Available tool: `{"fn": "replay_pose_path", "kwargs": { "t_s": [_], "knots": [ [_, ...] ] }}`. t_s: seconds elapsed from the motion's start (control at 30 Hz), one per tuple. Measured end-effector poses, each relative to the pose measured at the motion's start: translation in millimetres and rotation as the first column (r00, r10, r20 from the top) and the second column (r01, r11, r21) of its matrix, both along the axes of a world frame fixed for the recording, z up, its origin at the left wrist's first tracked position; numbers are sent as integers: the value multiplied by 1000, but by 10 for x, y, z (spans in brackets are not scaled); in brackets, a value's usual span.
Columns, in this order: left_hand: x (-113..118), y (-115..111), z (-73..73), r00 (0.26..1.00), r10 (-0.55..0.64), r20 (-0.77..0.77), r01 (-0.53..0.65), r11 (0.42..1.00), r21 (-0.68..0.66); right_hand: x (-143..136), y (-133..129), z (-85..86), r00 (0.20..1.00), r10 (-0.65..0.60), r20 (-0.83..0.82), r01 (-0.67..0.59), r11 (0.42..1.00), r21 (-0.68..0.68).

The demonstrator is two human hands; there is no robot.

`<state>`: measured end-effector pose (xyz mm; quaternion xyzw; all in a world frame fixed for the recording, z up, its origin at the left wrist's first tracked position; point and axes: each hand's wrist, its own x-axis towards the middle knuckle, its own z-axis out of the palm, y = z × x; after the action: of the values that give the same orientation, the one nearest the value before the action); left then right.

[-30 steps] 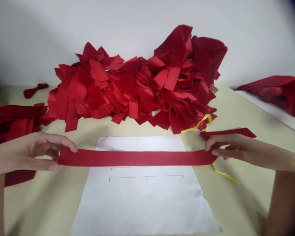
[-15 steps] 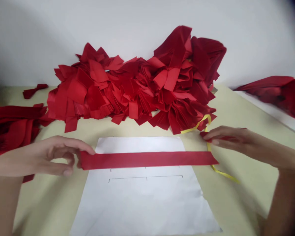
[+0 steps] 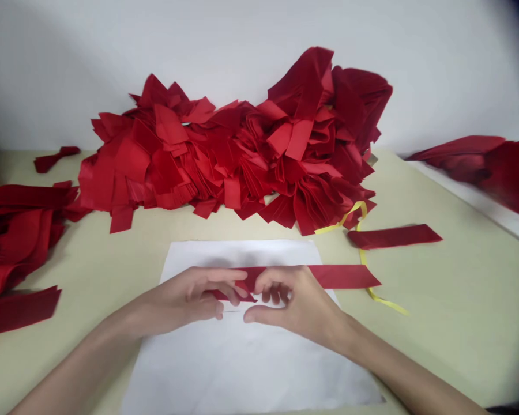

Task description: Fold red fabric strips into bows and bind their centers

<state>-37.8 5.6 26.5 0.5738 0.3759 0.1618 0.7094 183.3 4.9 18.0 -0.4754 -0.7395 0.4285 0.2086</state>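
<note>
Over the white sheet of paper (image 3: 242, 369), near its far edge, we had both hands close together above a long red strip (image 3: 346, 276). Our left hand (image 3: 181, 300) reached in from the left, its fingers bent across the left part of the strip and its thumb lower down; we cannot tell whether those fingers gripped the cloth or only rested against it. Our right hand (image 3: 298, 311) faced it, thumb and forefinger parted with a clear gap, the other fingers curled inward, nothing pinched between the two tips. Between the hands we saw a bit of red cloth ending in a point, while the strip's right end ran past the paper onto the pale table (image 3: 90, 259), crossing over a yellow ribbon (image 3: 387, 302). Just beyond that end we had a shorter red strip (image 3: 398, 236) lying flat. Behind everything a big heap of red pieces (image 3: 225, 161) sat before the wall (image 3: 220, 46), with a small pinched red piece (image 3: 54, 159) to its left and another red pile (image 3: 12, 230) nearer us on that side. Far right, more red cloth (image 3: 501, 161) lay by a white edge (image 3: 501, 217).
</note>
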Motion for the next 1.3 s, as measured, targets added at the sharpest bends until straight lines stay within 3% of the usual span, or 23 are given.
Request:
{"fn": "replay_pose_path", "kwargs": {
  "t_s": [0.13,0.23,0.3,0.37,0.47,0.6,0.73,1.03,1.3],
  "knots": [
    [46,-17,-12,999,-31,28,31,1000,5,-30,-17,-27,1000,-7,17,6,997,82],
    [4,-8,12,1000,-26,-5,26,998,62,-7,18,-37,1000,-9,26,7,999,45],
    [-67,19,45,990,70,-125,-44,979,198,21,49,-55,997,-63,32,63,998,6],
    [-156,61,81,936,209,-283,-89,918,385,51,76,-77,994,-108,33,109,994,-18],
    [-269,115,112,861,285,-421,-27,853,521,77,96,-104,993,-110,34,112,992,-51],
    [-296,114,84,838,215,-501,74,866,494,65,90,-118,993,-111,39,114,990,-88],
    [-261,87,36,799,208,-564,145,844,517,44,82,-112,991,-131,24,133,987,-90],
    [-338,120,29,824,163,-543,97,903,418,5,67,-123,991,-135,-6,133,978,-159],
    [-284,119,-7,801,178,-572,126,884,451,-5,63,-130,992,-118,41,122,986,-114]
  ]
}}
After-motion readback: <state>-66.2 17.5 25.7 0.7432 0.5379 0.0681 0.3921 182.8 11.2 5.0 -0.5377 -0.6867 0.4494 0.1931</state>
